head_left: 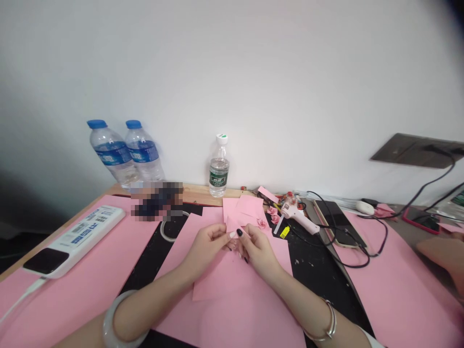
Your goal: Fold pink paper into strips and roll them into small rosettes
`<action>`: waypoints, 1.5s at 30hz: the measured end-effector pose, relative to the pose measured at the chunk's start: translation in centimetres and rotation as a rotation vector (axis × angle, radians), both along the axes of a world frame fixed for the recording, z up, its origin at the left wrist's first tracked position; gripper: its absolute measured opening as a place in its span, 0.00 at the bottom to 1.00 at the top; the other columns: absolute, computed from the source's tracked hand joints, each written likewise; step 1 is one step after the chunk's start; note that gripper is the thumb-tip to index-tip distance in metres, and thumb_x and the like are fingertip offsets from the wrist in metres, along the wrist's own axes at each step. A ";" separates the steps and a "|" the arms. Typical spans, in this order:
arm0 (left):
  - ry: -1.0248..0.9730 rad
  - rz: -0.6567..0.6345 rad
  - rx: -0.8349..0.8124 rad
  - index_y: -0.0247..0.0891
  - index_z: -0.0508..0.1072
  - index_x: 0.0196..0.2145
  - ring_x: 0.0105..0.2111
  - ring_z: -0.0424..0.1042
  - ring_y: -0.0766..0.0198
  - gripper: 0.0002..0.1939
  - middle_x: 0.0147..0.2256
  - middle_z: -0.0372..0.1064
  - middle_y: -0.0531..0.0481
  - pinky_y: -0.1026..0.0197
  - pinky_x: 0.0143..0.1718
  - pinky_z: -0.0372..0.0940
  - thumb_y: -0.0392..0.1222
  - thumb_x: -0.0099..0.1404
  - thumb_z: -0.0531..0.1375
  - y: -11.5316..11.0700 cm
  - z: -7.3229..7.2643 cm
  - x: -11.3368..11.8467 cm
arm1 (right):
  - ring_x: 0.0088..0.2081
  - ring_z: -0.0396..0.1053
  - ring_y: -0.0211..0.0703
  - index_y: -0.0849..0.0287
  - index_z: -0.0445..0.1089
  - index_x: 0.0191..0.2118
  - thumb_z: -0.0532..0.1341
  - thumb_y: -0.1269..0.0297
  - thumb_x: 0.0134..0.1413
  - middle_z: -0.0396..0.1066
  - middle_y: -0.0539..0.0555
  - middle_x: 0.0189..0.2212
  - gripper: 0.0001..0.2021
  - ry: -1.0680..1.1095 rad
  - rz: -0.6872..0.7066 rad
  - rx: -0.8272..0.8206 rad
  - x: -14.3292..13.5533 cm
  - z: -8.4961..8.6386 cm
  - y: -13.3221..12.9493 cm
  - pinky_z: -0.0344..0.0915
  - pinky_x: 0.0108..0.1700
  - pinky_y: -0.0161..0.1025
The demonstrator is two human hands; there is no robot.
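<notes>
My left hand (pixel 212 244) and my right hand (pixel 256 246) meet over the middle of the table, both pinching a small piece of pink paper (pixel 235 226) between thumbs and fingers. The lower part of that piece is hidden by my fingers. Beneath my hands lie large pink sheets (pixel 232 314) on a black mat (pixel 311 275). Just beyond my fingers are pink paper squares (pixel 250 207). Beside them sit several small pink paper roses (pixel 274 216).
A pink-white glue gun (pixel 300 220) and black cables lie right of my hands, near a phone (pixel 339 224). Water bottles (pixel 219 169) stand along the wall. A white power bank (pixel 76 239) and a tape roll (pixel 167 231) are left. Another person's arm (pixel 444 256) shows far right.
</notes>
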State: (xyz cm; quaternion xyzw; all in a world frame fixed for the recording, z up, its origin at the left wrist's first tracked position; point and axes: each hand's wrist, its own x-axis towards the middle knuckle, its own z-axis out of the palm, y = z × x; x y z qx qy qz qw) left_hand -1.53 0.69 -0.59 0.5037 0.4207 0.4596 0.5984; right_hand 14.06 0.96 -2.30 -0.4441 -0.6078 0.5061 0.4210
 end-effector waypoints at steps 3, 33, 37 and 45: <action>0.070 0.019 0.031 0.36 0.69 0.22 0.26 0.71 0.64 0.10 0.22 0.70 0.53 0.63 0.32 0.66 0.41 0.59 0.61 0.0 0.1 -0.2 | 0.21 0.57 0.36 0.56 0.58 0.26 0.54 0.56 0.60 0.60 0.45 0.20 0.14 -0.074 -0.001 0.085 0.2 0.2 0.0 0.54 0.24 0.34; 0.205 -0.195 -0.104 0.36 0.68 0.22 0.23 0.75 0.61 0.06 0.20 0.74 0.51 0.61 0.28 0.68 0.36 0.54 0.62 -0.1 0.4 -0.4 | 0.19 0.54 0.35 0.54 0.51 0.25 0.54 0.58 0.59 0.54 0.43 0.16 0.14 -0.322 0.103 0.115 0.6 0.6 0.1 0.46 0.21 0.32; 0.248 -0.306 -0.139 0.36 0.68 0.23 0.23 0.74 0.61 0.06 0.20 0.75 0.50 0.61 0.27 0.68 0.35 0.54 0.62 -0.3 0.9 -0.7 | 0.18 0.49 0.34 0.56 0.58 0.26 0.55 0.59 0.57 0.50 0.42 0.15 0.11 -0.342 0.123 0.126 0.7 1.3 0.0 0.43 0.20 0.32; 0.169 -0.339 -0.154 0.36 0.68 0.23 0.22 0.73 0.62 0.10 0.20 0.74 0.51 0.59 0.29 0.68 0.42 0.55 0.64 0.1 0.6 -0.9 | 0.19 0.49 0.33 0.57 0.59 0.24 0.56 0.61 0.54 0.52 0.43 0.17 0.10 -0.180 0.079 0.098 0.6 1.4 0.0 0.46 0.22 0.32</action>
